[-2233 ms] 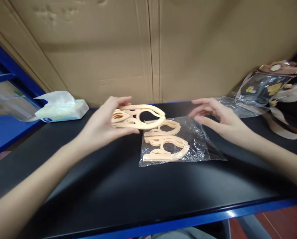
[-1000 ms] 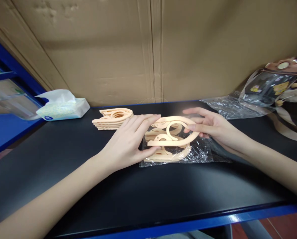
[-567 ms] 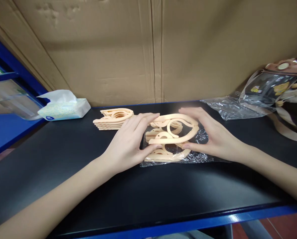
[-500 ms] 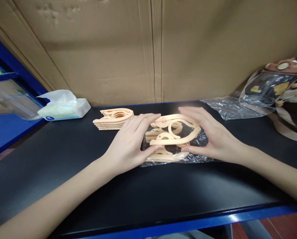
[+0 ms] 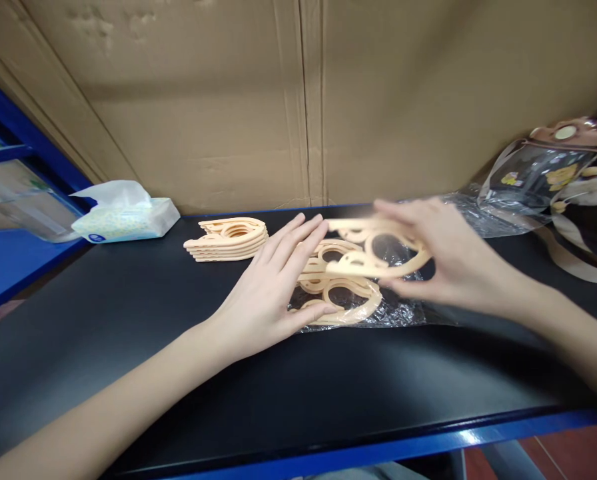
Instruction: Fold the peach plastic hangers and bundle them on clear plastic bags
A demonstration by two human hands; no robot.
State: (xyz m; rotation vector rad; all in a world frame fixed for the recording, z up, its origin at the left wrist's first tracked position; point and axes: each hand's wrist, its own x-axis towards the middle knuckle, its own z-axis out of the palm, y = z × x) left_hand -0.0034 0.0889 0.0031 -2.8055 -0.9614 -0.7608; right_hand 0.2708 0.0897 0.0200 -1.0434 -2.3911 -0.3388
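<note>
My right hand [image 5: 441, 257], partly blurred, grips a cream folding clothes hanger [image 5: 403, 267] by its rounded right end. The hanger is folded and raised over more folded hangers [image 5: 351, 300], which lie on a crinkled clear plastic bag [image 5: 403, 313]. Fingers outstretched and thumb apart, my left hand [image 5: 273, 287] is at the left side of these hangers. Its thumb reaches over the lower ones and its palm hides their left ends. Just behind my left hand is a neat stack of several folded hangers [image 5: 228, 241].
A tissue pack [image 5: 128, 220] lies at the back left beside a blue metal frame [image 5: 8, 157]. A clear bottle [image 5: 533, 170] with a strap stands back right, near more plastic film [image 5: 503, 220]. Cardboard [image 5: 203, 107] walls the back of the black table [image 5: 298, 400].
My right hand has moved right and slightly up with the folded hanger, uncovering those below. My left hand, earlier at the hanger's left end, is now apart from it.
</note>
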